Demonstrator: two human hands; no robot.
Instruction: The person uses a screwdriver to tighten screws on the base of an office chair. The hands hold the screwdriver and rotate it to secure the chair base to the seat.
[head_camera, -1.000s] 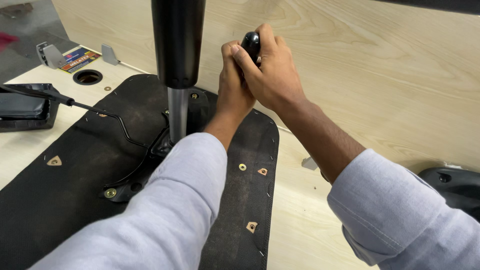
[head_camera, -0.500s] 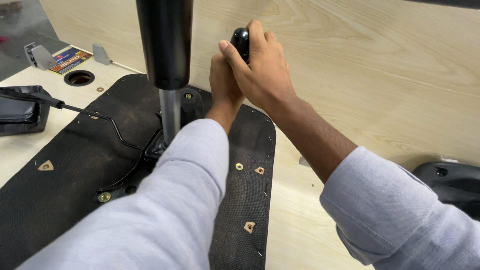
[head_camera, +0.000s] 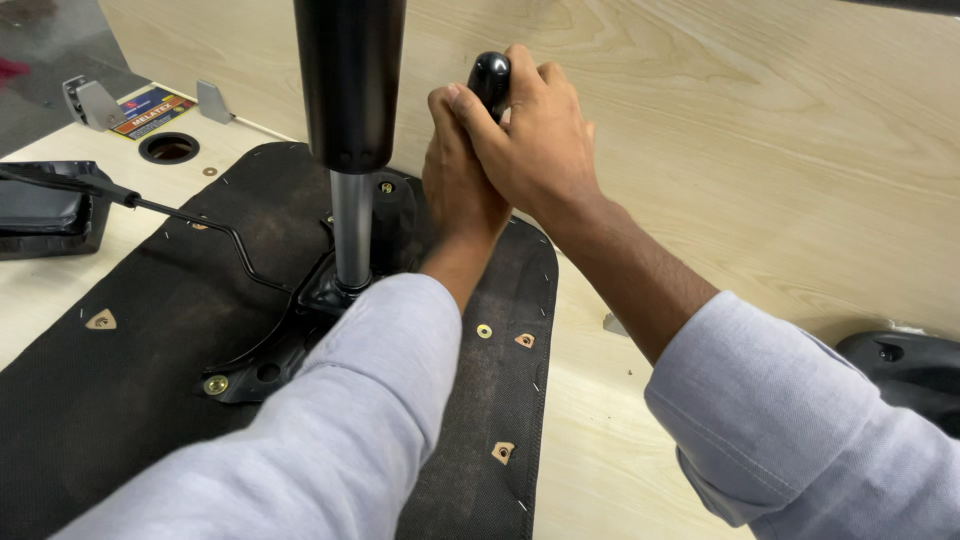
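Note:
A black fabric-covered chair seat base (head_camera: 130, 400) lies upside down on a pale wooden bench. A black metal mechanism plate (head_camera: 300, 320) is fixed to it, and a gas-lift cylinder (head_camera: 350, 100) with a silver shaft stands upright from it. My right hand (head_camera: 535, 150) is wrapped around the black handle of a tool (head_camera: 490, 75) held upright just behind the cylinder. My left hand (head_camera: 455, 190) grips lower on the same tool, under the right hand. The tool's tip is hidden by my hands.
A thin black lever rod (head_camera: 190, 215) runs left from the mechanism to a black plastic part (head_camera: 40, 205). A round hole (head_camera: 168, 148), metal brackets (head_camera: 90, 100) and a coloured label lie at the back left. Another black plastic part (head_camera: 905, 370) sits at the right. A wooden panel (head_camera: 750, 120) stands behind.
The view has shifted slightly, so the cylinder and hands appear a little lower and to the right. Both hands keep the same grip on the tool handle.

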